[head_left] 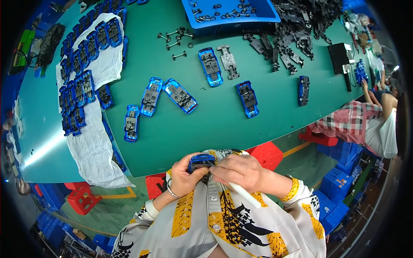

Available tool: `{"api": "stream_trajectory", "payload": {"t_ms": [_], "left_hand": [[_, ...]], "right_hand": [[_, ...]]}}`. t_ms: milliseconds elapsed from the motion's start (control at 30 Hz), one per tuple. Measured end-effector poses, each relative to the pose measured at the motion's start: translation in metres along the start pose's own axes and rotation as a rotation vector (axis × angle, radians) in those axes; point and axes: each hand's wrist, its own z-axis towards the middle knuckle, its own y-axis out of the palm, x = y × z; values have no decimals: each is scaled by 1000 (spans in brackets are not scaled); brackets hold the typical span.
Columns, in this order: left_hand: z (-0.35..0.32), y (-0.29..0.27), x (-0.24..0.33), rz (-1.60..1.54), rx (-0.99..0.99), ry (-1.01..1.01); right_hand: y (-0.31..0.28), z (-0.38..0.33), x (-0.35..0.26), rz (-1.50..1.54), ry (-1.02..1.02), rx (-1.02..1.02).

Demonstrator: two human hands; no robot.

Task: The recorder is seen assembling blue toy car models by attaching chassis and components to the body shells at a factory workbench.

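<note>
Close to my chest, my left hand point(182, 177) is wrapped round a blue toy car point(201, 158) with dark parts inside. In my right hand point(243, 171) is a slim white-handled tool point(245, 195), its tip end at the right side of the car; the tip itself is too small to make out. Ahead on the green table lie several blue car bodies with dark undersides up, among them one body point(210, 66) beside a loose grey chassis plate point(228, 62). A darker toy car point(303, 91) lies farther right.
Wheel axles point(179, 55) lie loose near a blue tray point(234, 26) holding more. Black chassis parts point(297, 30) are heaped at the back right. Rows of blue cars point(88, 86) rest on white cloth point(92, 157) at left. Another person point(361, 122) works at far right. Red stools point(81, 198) stand below.
</note>
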Motion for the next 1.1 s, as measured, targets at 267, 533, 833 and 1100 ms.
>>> {"api": "stream_trajectory", "payload": {"t_ms": [267, 533, 833, 1100], "left_hand": [[0, 1, 4, -67, 55, 12], [-1, 2, 10, -9, -9, 28], [0, 2, 10, 51, -29, 73], [5, 2, 9, -20, 16, 36]], "right_hand": [[5, 3, -12, 393, 503, 118], [-12, 6, -12, 427, 434, 123], [-8, 9, -7, 426, 335, 54], [2, 9, 0, 100, 18, 17]]}}
